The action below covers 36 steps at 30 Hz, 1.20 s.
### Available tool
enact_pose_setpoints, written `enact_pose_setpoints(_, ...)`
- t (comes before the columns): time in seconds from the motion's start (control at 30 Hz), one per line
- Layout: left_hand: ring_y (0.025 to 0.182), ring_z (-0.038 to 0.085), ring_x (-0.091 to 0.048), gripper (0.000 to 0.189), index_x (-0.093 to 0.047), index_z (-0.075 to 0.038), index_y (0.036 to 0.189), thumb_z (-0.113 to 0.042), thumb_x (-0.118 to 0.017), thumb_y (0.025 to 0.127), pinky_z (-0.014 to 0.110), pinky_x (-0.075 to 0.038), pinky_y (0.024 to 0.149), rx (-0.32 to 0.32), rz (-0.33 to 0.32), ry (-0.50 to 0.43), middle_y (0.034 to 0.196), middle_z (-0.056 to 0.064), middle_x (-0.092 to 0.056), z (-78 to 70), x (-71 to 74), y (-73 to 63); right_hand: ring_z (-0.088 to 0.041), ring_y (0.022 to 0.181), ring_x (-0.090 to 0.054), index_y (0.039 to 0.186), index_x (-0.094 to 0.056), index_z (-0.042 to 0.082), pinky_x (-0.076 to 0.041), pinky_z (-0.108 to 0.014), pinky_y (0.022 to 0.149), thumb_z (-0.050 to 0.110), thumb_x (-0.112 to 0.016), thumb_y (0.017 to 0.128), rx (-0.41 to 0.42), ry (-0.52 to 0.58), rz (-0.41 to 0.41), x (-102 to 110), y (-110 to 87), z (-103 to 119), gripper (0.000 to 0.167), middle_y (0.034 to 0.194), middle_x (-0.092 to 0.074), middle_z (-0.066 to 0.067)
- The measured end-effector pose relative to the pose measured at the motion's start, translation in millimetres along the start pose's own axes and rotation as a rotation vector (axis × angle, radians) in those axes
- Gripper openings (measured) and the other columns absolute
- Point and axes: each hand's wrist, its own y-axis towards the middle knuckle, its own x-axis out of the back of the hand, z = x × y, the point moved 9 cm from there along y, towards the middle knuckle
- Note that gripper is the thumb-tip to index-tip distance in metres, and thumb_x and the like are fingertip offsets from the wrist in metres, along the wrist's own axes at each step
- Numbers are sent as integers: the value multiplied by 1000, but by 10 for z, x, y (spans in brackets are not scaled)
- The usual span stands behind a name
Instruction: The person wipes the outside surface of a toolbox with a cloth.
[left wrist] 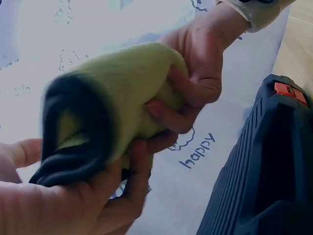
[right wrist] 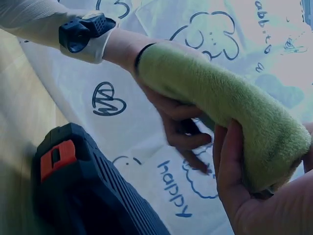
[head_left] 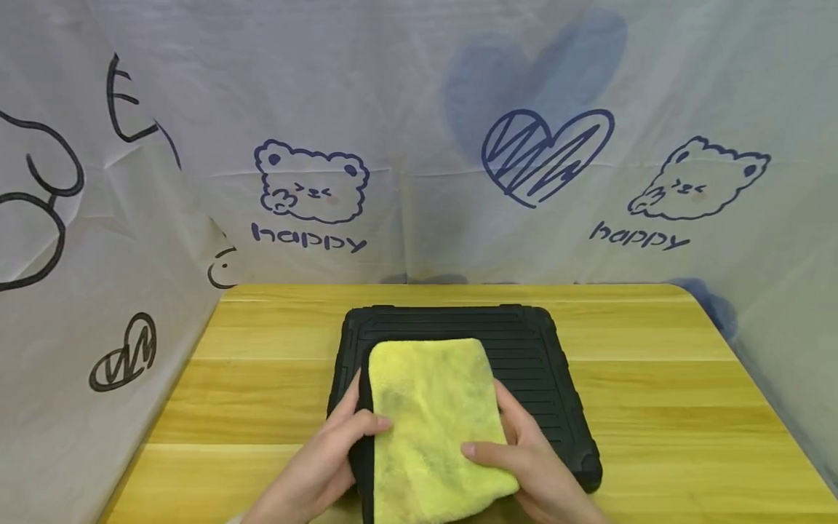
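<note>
A folded yellow plush cloth (head_left: 432, 429) with dark edging is held up between both hands in the head view. My left hand (head_left: 324, 455) pinches its left side, thumb on the front face and fingers behind. On the opposite side my right hand (head_left: 533, 462) grips the lower right edge, its thumb also in front. In the left wrist view the cloth (left wrist: 132, 83) shows layers folded over, with a dark trim at the end. Behind and beneath the cloth lies a black ribbed plastic case (head_left: 533, 378), partly covered by it.
The case has red latches (right wrist: 58, 160) on its side, seen from both wrists. It lies on a wood-grain table (head_left: 681, 422). White sheets (head_left: 425, 109) with drawn bears, hearts and "happy" lettering hang behind and at the sides.
</note>
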Motion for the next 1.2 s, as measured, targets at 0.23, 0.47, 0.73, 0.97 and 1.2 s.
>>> enact_pose_setpoints(0.23,133,24,-43,75,10,-30,158,-39,-44,106,36,-43,103,76,-69,-47,158,14,-21,102,77,23,-37,119,-58,156,-21,8,-52,-52,90,1,-59,96,-32,-40,-9,15,-86,9,71,143,-43,-21)
enact_pose_setpoints(0.47,103,21,-60,41,-47,-2,132,-2,-57,92,34,-55,83,-40,-214,-26,119,13,-57,10,192,50,-31,102,-69,137,-49,-4,-56,-45,85,7,-53,101,-102,60,28,64,-145,-74,38,117,-64,-17)
enact_pose_setpoints(0.73,85,20,-47,29,-52,-3,87,16,-47,67,25,-46,68,-130,-285,48,95,8,-46,26,180,84,-24,94,-71,124,-64,2,-58,-38,81,10,-48,103,-158,103,97,70,-204,-201,28,108,-70,-13)
enact_pose_setpoints(0.97,88,20,-59,18,-52,0,101,6,-58,85,31,-55,73,-65,-239,44,101,11,-55,149,132,109,-21,100,-70,122,-65,6,-55,-35,87,19,-44,107,-200,206,139,-8,-219,-306,29,111,-69,-10)
enact_pose_setpoints(1.2,116,26,-57,40,-44,0,135,-9,-58,99,37,-51,92,-130,-145,73,148,19,-17,281,3,67,-17,91,-70,115,-64,9,-57,-33,81,26,-48,105,-121,173,-114,156,-277,-123,25,99,-71,-7)
